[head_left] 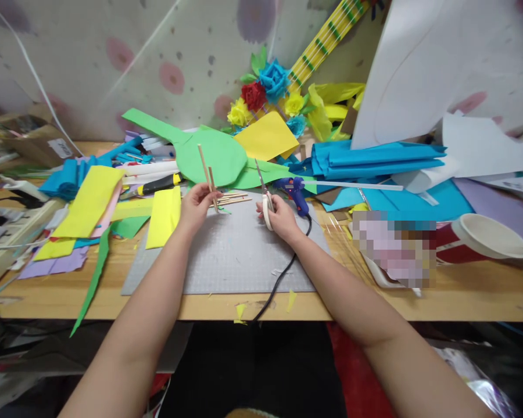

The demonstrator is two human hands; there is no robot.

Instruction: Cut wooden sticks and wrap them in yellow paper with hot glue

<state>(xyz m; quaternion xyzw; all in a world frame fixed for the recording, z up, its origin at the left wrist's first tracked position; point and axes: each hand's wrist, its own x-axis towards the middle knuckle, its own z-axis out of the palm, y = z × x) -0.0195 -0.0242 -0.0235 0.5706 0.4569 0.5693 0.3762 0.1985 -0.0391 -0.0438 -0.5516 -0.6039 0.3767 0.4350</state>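
Observation:
My left hand [197, 204] is closed on thin wooden sticks [206, 168] that point up and away over the grey cutting mat [226, 255]. My right hand [281, 216] grips white-handled scissors [264, 194] with the blades pointing up and slightly left, a short gap from the sticks. Several more wooden sticks [233, 199] lie flat on the mat's far edge between the two hands. A blue glue gun [295, 193] rests just beyond my right hand, its black cord [283, 276] running across the mat and off the table's front edge.
Green paper shape [213, 152], yellow sheets [89, 200], blue paper [375, 159] and white sheets [422, 69] crowd the wooden table [375, 305]. Paper flowers [264, 93] stand at the back. A paper cup [479, 238] lies at right. A yellow-black utility knife [159, 184] lies at left.

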